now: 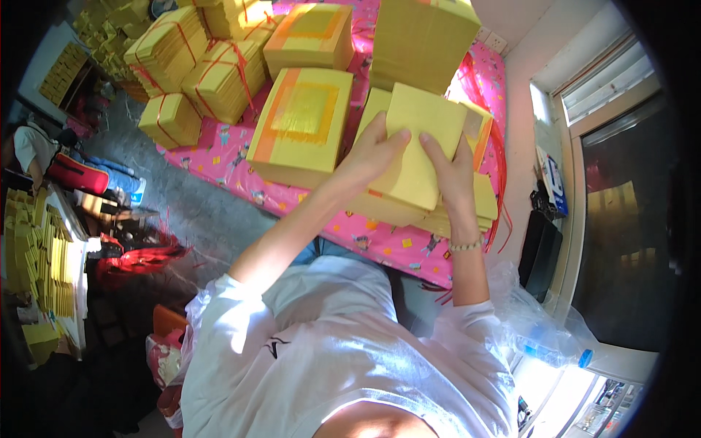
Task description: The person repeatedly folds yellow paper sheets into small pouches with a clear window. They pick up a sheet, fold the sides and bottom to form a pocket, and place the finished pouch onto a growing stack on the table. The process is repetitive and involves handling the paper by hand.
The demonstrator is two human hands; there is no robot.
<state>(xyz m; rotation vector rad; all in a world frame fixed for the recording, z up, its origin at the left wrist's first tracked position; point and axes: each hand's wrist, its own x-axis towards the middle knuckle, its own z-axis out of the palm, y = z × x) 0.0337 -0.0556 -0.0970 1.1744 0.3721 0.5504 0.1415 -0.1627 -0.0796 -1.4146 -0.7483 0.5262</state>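
Left hand: your left hand [371,155] grips the left edge of a stack of yellow paper [423,150], fingers curled over its top.
Right hand: your right hand [451,169] clasps the same stack from the right.
Stack: held just above the pink table [380,237], beside a block of yellow paper [301,125].
Behind: tied bundles [223,77].

Matt yellow paper sheets [420,146] lie over a glossy pink printed cloth [380,241].
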